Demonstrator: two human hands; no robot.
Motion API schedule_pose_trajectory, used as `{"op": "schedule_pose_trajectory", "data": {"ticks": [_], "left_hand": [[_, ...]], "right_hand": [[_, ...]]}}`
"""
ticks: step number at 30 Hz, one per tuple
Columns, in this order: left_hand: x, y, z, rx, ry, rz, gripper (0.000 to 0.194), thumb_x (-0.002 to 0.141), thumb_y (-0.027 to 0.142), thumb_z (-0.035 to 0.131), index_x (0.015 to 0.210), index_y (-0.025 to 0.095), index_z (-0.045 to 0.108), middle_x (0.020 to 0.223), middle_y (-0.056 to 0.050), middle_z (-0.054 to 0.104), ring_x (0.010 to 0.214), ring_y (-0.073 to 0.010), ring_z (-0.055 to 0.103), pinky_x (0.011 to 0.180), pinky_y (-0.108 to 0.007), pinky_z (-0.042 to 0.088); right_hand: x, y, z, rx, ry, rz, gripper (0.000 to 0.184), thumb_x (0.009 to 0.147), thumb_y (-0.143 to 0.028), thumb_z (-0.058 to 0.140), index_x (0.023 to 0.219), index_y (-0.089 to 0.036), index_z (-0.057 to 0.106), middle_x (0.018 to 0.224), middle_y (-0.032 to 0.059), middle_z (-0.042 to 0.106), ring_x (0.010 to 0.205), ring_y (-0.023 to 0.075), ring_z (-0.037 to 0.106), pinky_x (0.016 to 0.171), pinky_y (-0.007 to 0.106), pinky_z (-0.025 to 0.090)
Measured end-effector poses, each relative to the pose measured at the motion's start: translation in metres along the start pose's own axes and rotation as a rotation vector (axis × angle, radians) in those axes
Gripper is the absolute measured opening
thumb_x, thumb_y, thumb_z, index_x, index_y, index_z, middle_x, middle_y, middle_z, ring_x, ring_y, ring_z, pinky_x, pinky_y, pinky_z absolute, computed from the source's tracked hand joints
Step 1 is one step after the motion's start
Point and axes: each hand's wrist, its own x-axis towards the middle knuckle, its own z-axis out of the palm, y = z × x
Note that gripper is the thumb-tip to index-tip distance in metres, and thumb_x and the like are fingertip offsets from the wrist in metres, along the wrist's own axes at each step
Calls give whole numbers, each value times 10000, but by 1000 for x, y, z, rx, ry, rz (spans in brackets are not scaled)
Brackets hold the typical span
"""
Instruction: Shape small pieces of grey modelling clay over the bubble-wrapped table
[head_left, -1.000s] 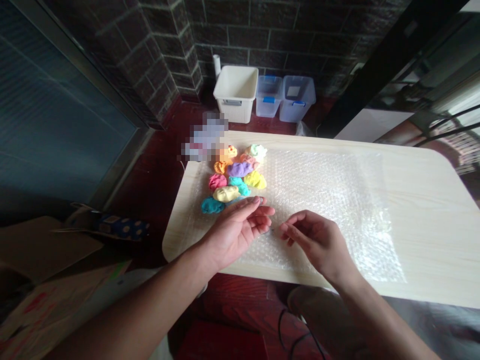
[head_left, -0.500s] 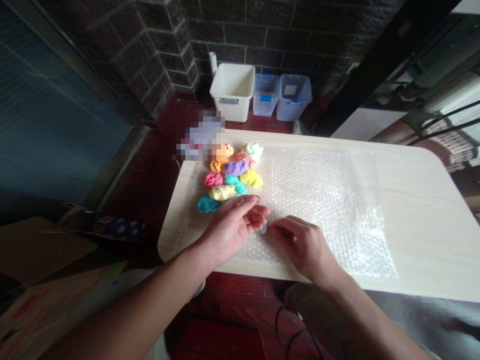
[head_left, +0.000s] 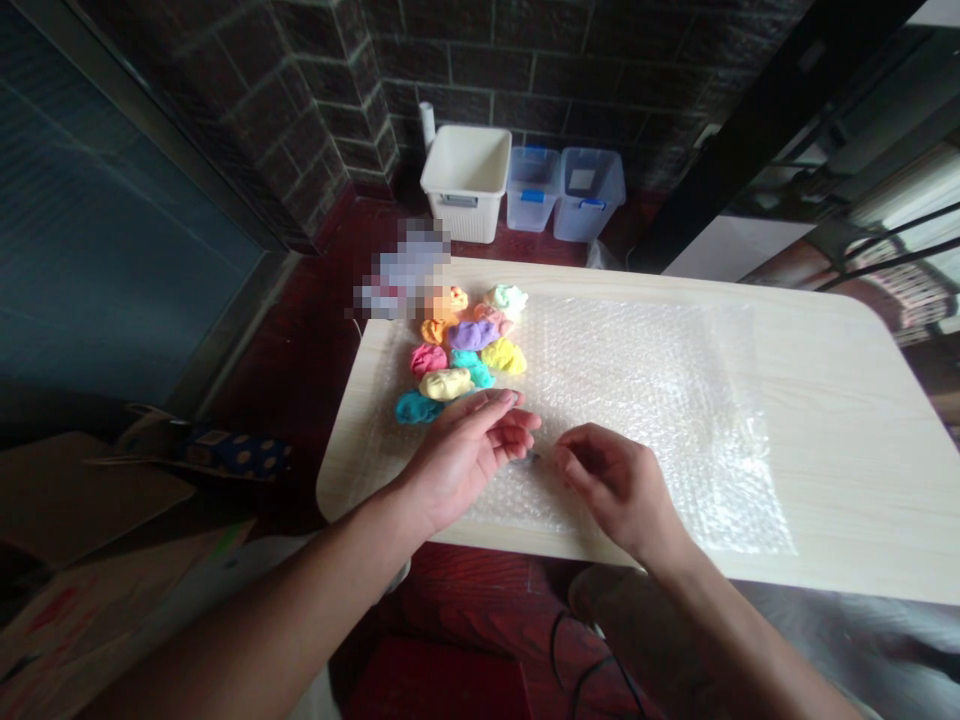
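My left hand (head_left: 472, 450) hovers over the bubble wrap (head_left: 630, 400), palm turned inward and fingers loosely curled round something I cannot make out. A small greyish thing (head_left: 528, 458) shows just below its fingertips, too small to name. To the right of it, my right hand (head_left: 611, 485) is closed in a pinch, thumb against forefinger; whatever is between them is hidden. Beyond the left hand lie several soft, crumpled lumps, among them a pale yellow one (head_left: 445, 384), a teal one (head_left: 417, 407), a purple one (head_left: 472, 335) and a bright yellow one (head_left: 504, 356).
The bubble wrap lies on a light wooden table (head_left: 840, 420) with rounded corners. Past its far edge, a white bin (head_left: 469, 190) and two clear boxes (head_left: 589, 195) stand on the dark red floor. Cardboard (head_left: 82, 500) is at the lower left.
My right hand has drawn a little to the right, away from the greyish thing and my left fingertips. The left hand and the coloured lumps have hardly moved.
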Motion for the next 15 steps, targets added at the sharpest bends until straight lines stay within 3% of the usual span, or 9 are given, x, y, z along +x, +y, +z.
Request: {"op": "schedule_pose_trajectory", "data": {"ticks": [3,6,10,15], "left_hand": [[0,0,0,-6,-10,6,116,852,232,793,887,138,735,807,-59,772,698,-140,687,681,-262,526],[0,-1,0,-11,-9,8,116,851,226,796,891,134,739,809,-62,776,702,-139,690,682,-257,529],[0,0,0,-21,-7,5,119,849,222,803,886,129,740,803,-65,780,707,-137,696,690,-250,537],[0,0,0,-19,-27,10,122,857,226,801,898,128,741,814,-66,783,702,-136,693,686,-250,538]], "right_hand": [[3,-1,-2,362,32,166,219,863,-392,764,823,-187,697,653,50,737,548,180,664,528,308,542],[5,-4,-2,620,39,282,267,776,-378,868,800,-187,683,744,80,799,630,196,747,633,326,626],[5,-8,-3,796,-1,401,296,755,-351,904,813,-193,661,794,90,826,736,213,800,701,306,652],[4,-12,-5,938,-11,442,273,713,-263,935,794,-187,685,833,91,841,791,203,817,717,242,657]]}}
